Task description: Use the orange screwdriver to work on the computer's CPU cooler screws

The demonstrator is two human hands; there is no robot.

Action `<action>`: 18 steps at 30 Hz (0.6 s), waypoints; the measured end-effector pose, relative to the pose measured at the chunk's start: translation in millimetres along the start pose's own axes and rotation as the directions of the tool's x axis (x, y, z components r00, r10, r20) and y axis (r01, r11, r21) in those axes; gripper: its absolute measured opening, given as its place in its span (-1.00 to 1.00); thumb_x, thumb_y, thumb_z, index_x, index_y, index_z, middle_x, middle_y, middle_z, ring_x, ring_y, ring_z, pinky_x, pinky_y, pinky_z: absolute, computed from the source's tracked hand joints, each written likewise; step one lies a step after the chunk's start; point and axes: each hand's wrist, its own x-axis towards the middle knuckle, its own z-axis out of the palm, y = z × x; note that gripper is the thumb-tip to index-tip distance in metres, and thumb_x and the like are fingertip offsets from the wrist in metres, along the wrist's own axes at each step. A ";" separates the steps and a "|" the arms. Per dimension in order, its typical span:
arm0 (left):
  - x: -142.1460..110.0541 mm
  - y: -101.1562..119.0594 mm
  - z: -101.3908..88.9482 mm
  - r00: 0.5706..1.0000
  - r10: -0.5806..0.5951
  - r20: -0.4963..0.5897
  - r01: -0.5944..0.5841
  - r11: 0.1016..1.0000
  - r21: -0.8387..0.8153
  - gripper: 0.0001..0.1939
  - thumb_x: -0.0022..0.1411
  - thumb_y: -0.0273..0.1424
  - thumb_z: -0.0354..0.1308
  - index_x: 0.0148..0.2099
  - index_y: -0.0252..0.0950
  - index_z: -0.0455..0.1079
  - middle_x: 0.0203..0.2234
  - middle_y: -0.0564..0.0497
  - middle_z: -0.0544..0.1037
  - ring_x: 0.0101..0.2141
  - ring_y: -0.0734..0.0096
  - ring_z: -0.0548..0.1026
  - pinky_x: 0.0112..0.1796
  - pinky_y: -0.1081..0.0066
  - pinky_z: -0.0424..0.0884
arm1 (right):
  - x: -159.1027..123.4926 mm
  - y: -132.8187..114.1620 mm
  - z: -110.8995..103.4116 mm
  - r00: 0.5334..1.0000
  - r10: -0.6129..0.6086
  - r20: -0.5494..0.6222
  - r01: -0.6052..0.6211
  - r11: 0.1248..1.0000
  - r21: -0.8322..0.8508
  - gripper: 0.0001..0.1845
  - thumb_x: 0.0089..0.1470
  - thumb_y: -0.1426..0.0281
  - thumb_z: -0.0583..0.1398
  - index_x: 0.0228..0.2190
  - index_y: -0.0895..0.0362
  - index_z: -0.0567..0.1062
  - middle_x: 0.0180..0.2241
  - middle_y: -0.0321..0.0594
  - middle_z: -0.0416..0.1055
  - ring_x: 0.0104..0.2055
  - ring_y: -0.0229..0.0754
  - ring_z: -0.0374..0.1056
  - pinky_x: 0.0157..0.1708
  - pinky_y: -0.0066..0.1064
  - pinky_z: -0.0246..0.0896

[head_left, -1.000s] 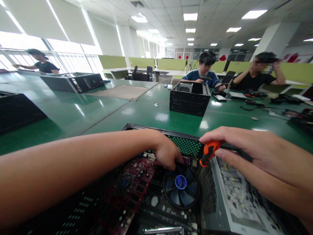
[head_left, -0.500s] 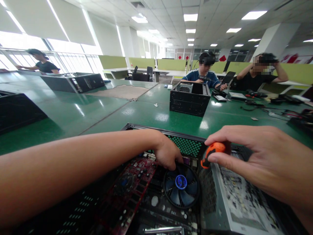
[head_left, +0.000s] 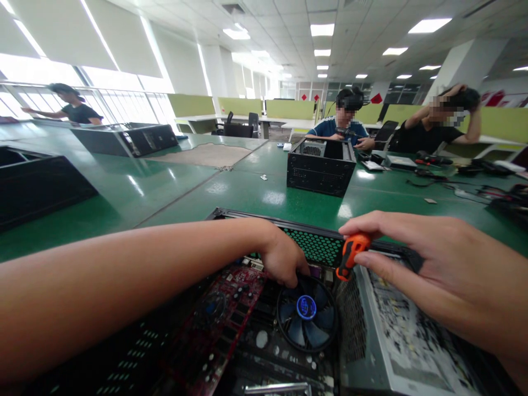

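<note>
An open computer case (head_left: 317,242) lies right under me on the green table (head_left: 165,187). Inside it are a red circuit card (head_left: 223,313) and a round blue cooler fan (head_left: 306,314). My left hand (head_left: 282,258) reaches in, fingers curled down at the fan's far edge, and what they touch is hidden. My right hand (head_left: 429,264) pinches the orange and black handle of a screwdriver (head_left: 350,254), which points down into the case beside the fan. A grey metal power supply box (head_left: 396,335) sits under my right hand.
A second black open case (head_left: 320,166) stands further along the table. Two seated people work at the far right end, with tools and cables (head_left: 454,181) spread before them. Another person stands at the far left by the windows. Black cases (head_left: 127,138) lie at left.
My right hand has turned the screwdriver handle between its fingers and shifted a little. My left hand has stayed at the fan. The far right person has raised an arm to the head.
</note>
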 end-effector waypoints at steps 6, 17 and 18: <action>-0.5 -0.2 -0.7 1.000 0.000 0.018 0.000 1.000 0.002 -0.63 0.01 -0.38 0.38 -0.10 -0.07 0.81 -0.26 0.02 0.85 -0.08 -0.10 0.76 0.00 0.15 0.68 | 1.4 -1.2 -2.6 0.998 0.056 0.007 -0.056 0.997 0.057 -0.84 0.51 0.25 0.45 -0.22 -0.16 0.80 -0.34 -0.50 0.81 -0.45 -0.19 0.72 -0.50 -0.40 0.50; -3.6 6.4 -1.1 0.998 -0.050 0.032 0.049 0.998 0.041 -0.55 0.05 -0.38 0.36 0.01 -0.10 0.85 -0.18 0.01 0.89 -0.01 -0.09 0.78 0.06 0.17 0.69 | -8.8 1.9 7.7 0.991 0.130 -0.012 -0.130 0.992 0.001 -0.66 0.45 0.03 0.55 0.12 -0.12 0.91 -0.16 -0.15 0.89 -0.10 0.21 0.85 -0.11 -0.10 0.78; -4.2 7.0 -1.0 0.998 -0.054 0.033 0.053 0.998 0.037 -0.53 0.05 -0.38 0.36 0.02 -0.10 0.85 -0.16 0.00 0.90 0.00 -0.10 0.79 0.07 0.16 0.69 | -9.3 2.3 8.2 0.992 0.127 -0.014 -0.127 0.992 -0.003 -0.64 0.46 0.04 0.54 0.16 -0.12 0.91 -0.14 -0.13 0.90 -0.07 0.23 0.85 -0.07 -0.08 0.80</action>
